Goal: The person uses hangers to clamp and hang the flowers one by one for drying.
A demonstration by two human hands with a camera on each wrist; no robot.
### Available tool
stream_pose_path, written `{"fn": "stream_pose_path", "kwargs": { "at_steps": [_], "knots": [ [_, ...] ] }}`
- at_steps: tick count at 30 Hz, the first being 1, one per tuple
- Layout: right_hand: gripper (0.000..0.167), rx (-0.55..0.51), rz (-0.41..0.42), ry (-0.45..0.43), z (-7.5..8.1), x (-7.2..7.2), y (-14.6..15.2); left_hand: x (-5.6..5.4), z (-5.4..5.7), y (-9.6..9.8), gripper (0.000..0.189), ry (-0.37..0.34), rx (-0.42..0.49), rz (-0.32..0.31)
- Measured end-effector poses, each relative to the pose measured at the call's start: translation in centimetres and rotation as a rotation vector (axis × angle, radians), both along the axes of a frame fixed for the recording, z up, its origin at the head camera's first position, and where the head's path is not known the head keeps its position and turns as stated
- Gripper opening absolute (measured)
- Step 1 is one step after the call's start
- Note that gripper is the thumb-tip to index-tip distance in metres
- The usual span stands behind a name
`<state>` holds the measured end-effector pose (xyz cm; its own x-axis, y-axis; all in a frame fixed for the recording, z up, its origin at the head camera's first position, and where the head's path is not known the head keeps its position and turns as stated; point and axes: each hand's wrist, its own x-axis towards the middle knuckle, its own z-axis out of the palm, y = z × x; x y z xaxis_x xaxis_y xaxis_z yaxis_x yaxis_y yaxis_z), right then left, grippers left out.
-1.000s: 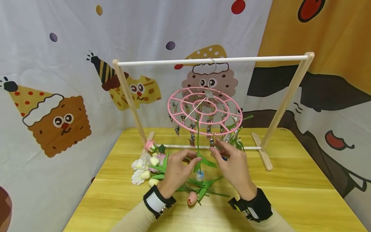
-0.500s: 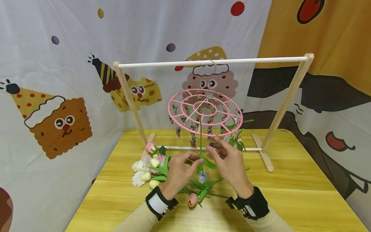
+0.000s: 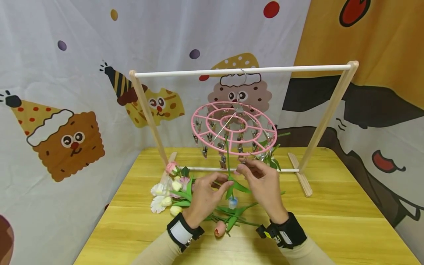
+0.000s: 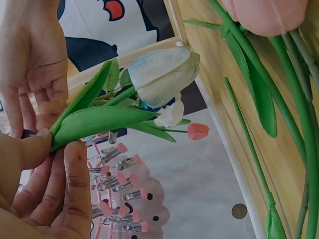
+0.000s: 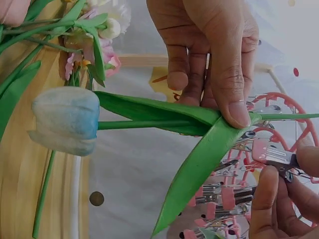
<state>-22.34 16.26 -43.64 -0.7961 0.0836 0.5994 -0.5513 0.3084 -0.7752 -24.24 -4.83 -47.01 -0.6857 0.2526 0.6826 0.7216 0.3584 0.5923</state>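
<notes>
In the head view my left hand [image 3: 208, 195] pinches the green stem of a pale blue artificial tulip [image 3: 233, 203]. Its bloom hangs down and the stem points up towards a pink round clip hanger [image 3: 191, 126]. Thumb and fingers grip it where the leaves [image 5: 194, 172] join the stem, as the right wrist view shows. My right hand [image 3: 265, 189], just to the right, pinches a metal clip [image 5: 279, 158] with a pink tip, which hangs from the hanger. In that view the tulip's stem end passes above this clip, apart from it.
The hanger hooks over a white rod [image 3: 179, 73] on a wooden stand [image 3: 326, 116]. Several other clips hang beneath it, with flowers clipped at its right. A pile of artificial flowers [image 3: 176, 185] lies left on the table, a pink tulip [image 3: 220, 229] in front.
The tulip and my left hand have shifted slightly right. My right hand's fingers have closed in around the clip, which they now largely cover in the head view.
</notes>
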Motion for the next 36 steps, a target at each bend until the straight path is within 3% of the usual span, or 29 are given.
{"fn": "stream_pose_path", "kwargs": {
  "at_steps": [20,36],
  "knots": [
    [0.017,-0.229,0.008,-0.186,0.2,-0.6,0.1,-0.2,-0.2,0.7,0.011,-0.066,0.027,-0.001],
    [0.014,-0.397,0.03,-0.212,0.3,-0.6,-0.4,0.0,0.0,1.3,0.013,-0.067,0.024,0.002]
  ]
}}
